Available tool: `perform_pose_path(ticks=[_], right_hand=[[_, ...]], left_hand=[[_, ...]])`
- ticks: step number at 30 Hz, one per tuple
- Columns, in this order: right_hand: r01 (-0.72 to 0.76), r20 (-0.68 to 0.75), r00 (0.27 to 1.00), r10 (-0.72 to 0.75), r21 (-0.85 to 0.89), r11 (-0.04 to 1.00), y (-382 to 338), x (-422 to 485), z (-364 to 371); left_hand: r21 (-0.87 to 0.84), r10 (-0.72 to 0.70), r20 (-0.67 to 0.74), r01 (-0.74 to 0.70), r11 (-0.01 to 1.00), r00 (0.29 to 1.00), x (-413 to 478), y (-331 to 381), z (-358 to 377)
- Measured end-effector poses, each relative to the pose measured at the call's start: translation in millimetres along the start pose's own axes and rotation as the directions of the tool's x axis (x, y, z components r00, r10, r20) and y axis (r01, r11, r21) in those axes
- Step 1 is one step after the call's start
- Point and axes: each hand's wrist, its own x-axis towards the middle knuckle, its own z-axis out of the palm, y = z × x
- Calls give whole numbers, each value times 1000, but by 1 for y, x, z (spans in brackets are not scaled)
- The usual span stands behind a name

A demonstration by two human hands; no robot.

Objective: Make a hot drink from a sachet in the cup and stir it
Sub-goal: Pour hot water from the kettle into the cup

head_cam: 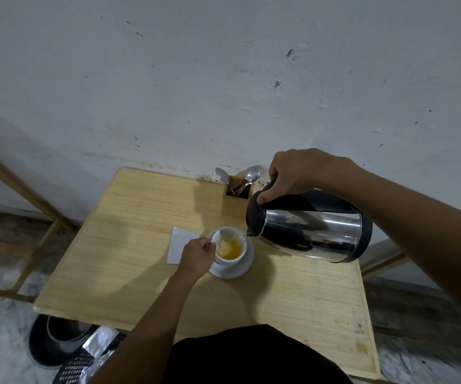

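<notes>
On the wooden bench (129, 273) a white cup (229, 246) stands on a saucer (230, 268), with yellow liquid inside. The right hand (301, 173) has its fingers closed around the black handle of a steel kettle (311, 224), tilted so that water runs from the spout into the cup. The left hand (197, 254) pinches the cup's handle. A silver sachet (178, 243) lies flat just beside the saucer; no writing is readable on it. Behind, spoons (247, 176) stand in a wooden holder (236, 200) near a stained white wall (196, 79).
</notes>
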Motion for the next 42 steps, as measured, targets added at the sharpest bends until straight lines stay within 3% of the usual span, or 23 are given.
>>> perform_pose_path(ticks=[32, 42], right_hand=[[-12, -24, 1000, 14, 76, 997, 18, -5, 8], [-97, -43, 993, 109, 220, 971, 41, -17, 17]], left_hand=[[5, 0, 66, 0, 1000, 998, 5, -5, -4], [7, -8, 48, 8, 1000, 999, 6, -7, -1]])
